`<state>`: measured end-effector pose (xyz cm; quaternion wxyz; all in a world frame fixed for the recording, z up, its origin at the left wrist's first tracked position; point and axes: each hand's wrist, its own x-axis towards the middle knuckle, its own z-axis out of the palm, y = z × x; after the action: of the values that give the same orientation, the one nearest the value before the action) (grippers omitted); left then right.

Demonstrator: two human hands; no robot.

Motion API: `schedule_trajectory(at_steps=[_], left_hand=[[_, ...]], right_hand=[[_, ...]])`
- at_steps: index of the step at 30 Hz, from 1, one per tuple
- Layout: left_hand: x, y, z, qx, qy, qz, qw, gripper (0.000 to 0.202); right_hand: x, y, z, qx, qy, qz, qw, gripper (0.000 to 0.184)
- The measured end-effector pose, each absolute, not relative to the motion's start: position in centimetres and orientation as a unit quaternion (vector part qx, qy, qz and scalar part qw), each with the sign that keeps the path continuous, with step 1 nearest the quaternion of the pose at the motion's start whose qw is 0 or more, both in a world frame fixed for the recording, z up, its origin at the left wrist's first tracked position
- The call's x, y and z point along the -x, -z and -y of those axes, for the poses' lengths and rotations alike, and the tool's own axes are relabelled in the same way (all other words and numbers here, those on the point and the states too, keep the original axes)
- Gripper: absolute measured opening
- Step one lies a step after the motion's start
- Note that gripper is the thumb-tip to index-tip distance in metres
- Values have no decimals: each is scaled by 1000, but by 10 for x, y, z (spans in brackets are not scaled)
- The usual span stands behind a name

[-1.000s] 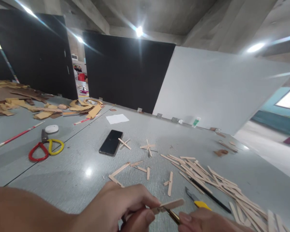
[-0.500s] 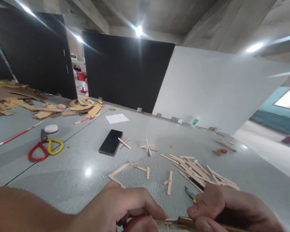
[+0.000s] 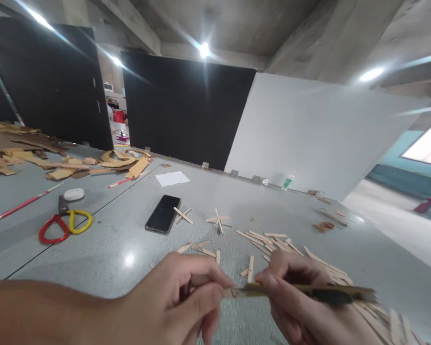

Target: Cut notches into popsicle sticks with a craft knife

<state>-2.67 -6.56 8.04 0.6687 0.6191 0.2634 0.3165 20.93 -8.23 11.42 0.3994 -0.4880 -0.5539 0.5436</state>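
Note:
My left hand [image 3: 181, 297] is closed in a pinch on a small wooden stick piece [image 3: 233, 291] at the bottom centre. My right hand [image 3: 301, 302] grips a long thin cutter knife [image 3: 309, 289] lying almost level, its tip touching the stick piece between the hands. Loose wooden craft sticks [image 3: 273, 242] lie scattered on the grey table [image 3: 122, 239] just beyond my hands and to the right. Part of the stick is hidden by my fingers.
A black phone [image 3: 163, 213] lies mid-table beside crossed sticks [image 3: 218, 219]. Red and yellow scissors [image 3: 62, 225] and a white oval object [image 3: 73, 194] are at the left. Cardboard scraps [image 3: 57, 163] pile up far left, a white paper [image 3: 172, 178] farther back. Black and white panels stand behind.
My hands have risen in the view. My right hand has swung the knife to lie level, its tip still at the stick. The view has tilted slightly.

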Motion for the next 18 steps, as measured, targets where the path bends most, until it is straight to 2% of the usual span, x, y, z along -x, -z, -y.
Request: schedule_trajectory(at_steps=[4,12,18], left_hand=[[20,-68,39,-610,-317,-253,681,47],[15,-55,25,-601,-313,-254,690,44],[20,-63,40,-614,-309,-276,672,38]], right_hand=[[-215,-90,55,421,-595,527,436,50],[-213,-75,46,431,-609,499,441,53],[-212,-90,63,446,-509,571,464,51]])
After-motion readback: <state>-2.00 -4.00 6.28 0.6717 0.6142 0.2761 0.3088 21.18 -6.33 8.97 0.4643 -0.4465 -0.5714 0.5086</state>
